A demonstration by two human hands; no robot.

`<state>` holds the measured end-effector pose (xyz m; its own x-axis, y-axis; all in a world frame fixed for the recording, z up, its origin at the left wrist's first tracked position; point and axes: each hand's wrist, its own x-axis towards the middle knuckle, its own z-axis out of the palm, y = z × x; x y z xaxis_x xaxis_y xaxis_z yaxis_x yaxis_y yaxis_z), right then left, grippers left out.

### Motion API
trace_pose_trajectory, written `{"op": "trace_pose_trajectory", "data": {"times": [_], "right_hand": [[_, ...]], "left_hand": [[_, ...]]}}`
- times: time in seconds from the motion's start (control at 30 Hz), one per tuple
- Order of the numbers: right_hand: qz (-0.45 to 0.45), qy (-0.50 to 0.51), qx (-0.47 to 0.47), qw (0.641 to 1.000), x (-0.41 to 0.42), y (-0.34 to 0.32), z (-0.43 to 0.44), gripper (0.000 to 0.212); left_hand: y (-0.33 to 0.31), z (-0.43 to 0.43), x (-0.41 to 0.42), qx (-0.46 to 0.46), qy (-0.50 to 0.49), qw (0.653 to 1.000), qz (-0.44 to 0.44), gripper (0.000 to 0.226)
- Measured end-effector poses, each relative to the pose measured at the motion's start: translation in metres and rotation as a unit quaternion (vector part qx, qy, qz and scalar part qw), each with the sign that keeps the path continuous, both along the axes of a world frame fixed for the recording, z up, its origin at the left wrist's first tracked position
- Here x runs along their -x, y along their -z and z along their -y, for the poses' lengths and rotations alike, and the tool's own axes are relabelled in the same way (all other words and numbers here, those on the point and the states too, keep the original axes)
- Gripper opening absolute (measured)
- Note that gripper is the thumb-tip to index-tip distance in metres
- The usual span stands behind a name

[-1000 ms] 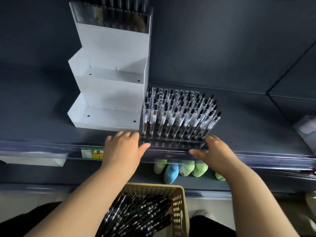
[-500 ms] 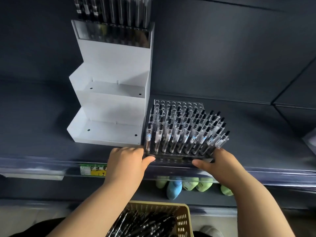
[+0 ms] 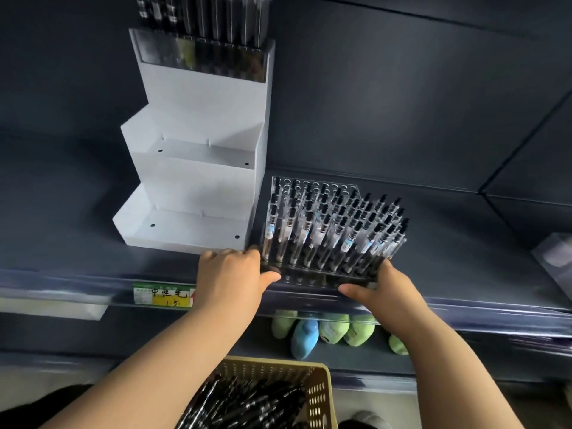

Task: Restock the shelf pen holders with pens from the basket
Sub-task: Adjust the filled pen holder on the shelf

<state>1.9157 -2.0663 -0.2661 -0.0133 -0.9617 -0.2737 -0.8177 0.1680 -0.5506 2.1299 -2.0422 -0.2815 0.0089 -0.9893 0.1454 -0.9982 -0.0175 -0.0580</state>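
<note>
A clear acrylic pen rack [image 3: 312, 278], filled with several upright clear pens [image 3: 332, 230], stands on the dark shelf [image 3: 464, 243] near its front edge. My left hand [image 3: 230, 275] grips the rack's front left corner, thumb on its front face. My right hand [image 3: 382, 287] grips the front right corner, thumb along the front. To the rack's left stands a white tiered pen holder [image 3: 192, 193]; its two lower steps are bare and its top tier holds dark pens [image 3: 201, 17]. A tan basket [image 3: 318, 394] full of black pens [image 3: 247, 404] sits below, between my arms.
A green and yellow price label [image 3: 162, 297] is fixed on the shelf's front rail. On the lower shelf stand green and blue bottles [image 3: 325, 331]. A pale packet [image 3: 557, 258] lies at the shelf's far right. The dark back panel rises behind.
Both hands have kept hold of the rack's front corners. The rack has slid back on the shelf, close beside the white holder, and the view has tilted upward.
</note>
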Motion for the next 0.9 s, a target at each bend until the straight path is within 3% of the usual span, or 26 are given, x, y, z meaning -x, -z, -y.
{"op": "trace_pose_trajectory", "data": {"times": [0.37, 0.57, 0.8, 0.9], "right_hand": [[-0.016, 0.009, 0.061, 0.998, 0.001, -0.03, -0.012, 0.043], [0.02, -0.004, 0.119, 0.993, -0.018, -0.06, -0.024, 0.042], [0.038, -0.029, 0.152, 0.987, -0.05, -0.067, -0.013, 0.043], [0.04, -0.054, 0.179, 0.982, -0.07, -0.074, -0.006, 0.04]], "left_hand": [[-0.02, -0.021, -0.006, 0.117, 0.022, 0.978, -0.174, 0.035], [-0.042, -0.024, -0.022, 0.2, 0.038, 0.965, -0.163, 0.03], [-0.065, -0.03, -0.066, 0.208, 0.0, 0.965, -0.161, 0.044], [-0.075, -0.028, -0.082, 0.189, -0.02, 0.962, -0.198, 0.05]]}}
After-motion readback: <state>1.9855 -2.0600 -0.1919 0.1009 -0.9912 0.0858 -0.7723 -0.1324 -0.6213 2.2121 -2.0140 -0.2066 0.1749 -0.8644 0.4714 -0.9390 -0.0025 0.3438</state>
